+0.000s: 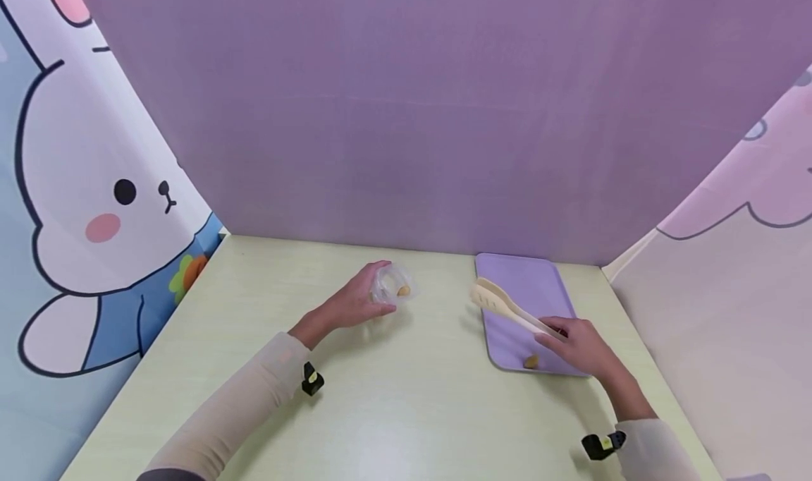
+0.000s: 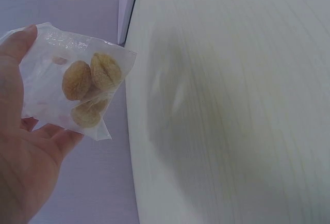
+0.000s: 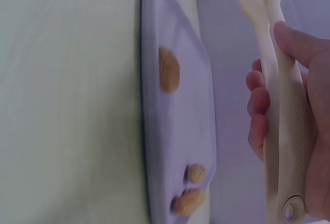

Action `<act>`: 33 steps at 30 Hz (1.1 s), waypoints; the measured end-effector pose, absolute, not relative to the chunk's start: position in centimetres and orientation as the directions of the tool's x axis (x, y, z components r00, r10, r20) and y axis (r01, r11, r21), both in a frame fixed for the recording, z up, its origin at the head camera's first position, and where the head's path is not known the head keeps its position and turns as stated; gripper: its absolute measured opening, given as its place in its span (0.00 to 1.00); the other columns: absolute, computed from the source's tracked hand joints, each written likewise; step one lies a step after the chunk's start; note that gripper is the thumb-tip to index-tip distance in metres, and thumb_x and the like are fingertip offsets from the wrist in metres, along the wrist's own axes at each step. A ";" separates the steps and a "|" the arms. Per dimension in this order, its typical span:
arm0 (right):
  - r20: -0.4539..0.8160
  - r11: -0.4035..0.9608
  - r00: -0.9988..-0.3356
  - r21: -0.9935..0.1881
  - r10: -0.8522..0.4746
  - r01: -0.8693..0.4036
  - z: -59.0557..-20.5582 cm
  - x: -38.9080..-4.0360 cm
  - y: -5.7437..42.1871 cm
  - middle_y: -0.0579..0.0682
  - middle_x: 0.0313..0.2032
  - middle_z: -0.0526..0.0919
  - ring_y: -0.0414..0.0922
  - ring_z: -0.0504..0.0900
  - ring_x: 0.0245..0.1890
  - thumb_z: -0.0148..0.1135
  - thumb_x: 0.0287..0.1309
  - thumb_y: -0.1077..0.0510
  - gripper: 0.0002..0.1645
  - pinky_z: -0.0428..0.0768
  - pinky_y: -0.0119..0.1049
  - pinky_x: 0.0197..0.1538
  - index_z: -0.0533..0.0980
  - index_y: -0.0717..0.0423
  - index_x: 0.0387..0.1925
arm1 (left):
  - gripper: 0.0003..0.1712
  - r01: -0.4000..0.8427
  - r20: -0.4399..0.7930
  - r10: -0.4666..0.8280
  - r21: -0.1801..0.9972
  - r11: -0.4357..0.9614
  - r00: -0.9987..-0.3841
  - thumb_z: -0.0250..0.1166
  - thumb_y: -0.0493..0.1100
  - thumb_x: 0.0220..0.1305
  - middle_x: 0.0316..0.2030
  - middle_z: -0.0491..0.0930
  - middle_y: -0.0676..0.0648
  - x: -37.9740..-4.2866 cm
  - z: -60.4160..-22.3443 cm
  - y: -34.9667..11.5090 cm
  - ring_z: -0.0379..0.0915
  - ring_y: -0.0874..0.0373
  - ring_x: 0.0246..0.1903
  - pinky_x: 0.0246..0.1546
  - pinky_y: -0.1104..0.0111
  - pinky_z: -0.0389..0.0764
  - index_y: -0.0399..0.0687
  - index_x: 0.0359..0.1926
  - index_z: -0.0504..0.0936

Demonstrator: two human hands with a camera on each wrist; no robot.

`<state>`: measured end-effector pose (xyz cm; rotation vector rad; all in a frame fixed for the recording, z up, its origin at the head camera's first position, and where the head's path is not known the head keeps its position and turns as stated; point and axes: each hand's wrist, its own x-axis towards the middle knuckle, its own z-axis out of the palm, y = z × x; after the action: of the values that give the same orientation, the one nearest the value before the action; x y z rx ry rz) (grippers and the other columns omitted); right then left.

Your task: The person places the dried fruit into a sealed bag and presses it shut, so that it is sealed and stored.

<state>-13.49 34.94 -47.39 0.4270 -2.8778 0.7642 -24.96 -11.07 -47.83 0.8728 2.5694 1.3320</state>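
My left hand [image 1: 355, 301] grips a clear plastic bag [image 2: 49, 87] above the table, thumb on one side and fingers on the other. Several walnuts [image 2: 77, 80] show through the film, bunched in one corner. Cream tongs [image 1: 501, 305] are held in my right hand [image 1: 585, 350], thumb on one arm and fingers round the other. Their tips point left, a small gap between them and nothing held there. Below lies a purple tray [image 1: 529, 276] with a walnut [image 3: 169, 70] near its edge. Two more walnuts [image 3: 190, 202] lie close together farther along it.
The pale wood-grain table [image 1: 406, 396] meets a purple backdrop [image 1: 393, 114] at the back. A cartoon-printed panel [image 1: 95, 185] stands on the left, and a pink-and-white one [image 1: 717, 283] on the right. Each wrist wears a small black camera [image 1: 312, 379].
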 end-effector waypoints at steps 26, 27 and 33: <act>0.024 0.855 -0.978 -0.481 -0.209 -0.194 -49.0 -9.0 39.4 0.37 0.21 0.75 0.30 0.67 0.20 0.66 0.65 0.52 0.20 0.68 0.30 0.26 0.84 0.60 0.52 | 0.52 0.439 0.142 0.549 0.772 0.458 -0.823 0.75 0.50 0.59 0.65 0.68 0.43 -25.0 -48.0 -11.5 0.70 0.51 0.56 0.57 0.54 0.77 0.47 0.77 0.56; 0.020 0.853 -0.978 -0.486 -0.208 -0.191 -49.1 -8.8 39.6 0.38 0.20 0.75 0.30 0.67 0.19 0.66 0.65 0.52 0.21 0.69 0.30 0.25 0.83 0.62 0.53 | 0.52 0.440 0.144 0.550 0.773 0.457 -0.823 0.74 0.50 0.59 0.65 0.68 0.43 -24.9 -48.0 -11.5 0.70 0.51 0.55 0.57 0.54 0.77 0.46 0.77 0.56; 0.010 0.830 -0.974 -0.521 -0.225 -0.197 -49.5 -8.1 40.6 0.40 0.18 0.77 0.30 0.68 0.17 0.66 0.65 0.53 0.20 0.70 0.30 0.21 0.84 0.63 0.52 | 0.52 0.434 0.140 0.543 0.772 0.464 -0.828 0.74 0.49 0.59 0.65 0.68 0.43 -24.9 -48.0 -11.6 0.70 0.51 0.56 0.58 0.53 0.76 0.46 0.77 0.56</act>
<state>-8.12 40.64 -49.49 0.3519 -3.0546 0.8610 -24.90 -11.60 -48.02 0.8654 2.5783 1.3039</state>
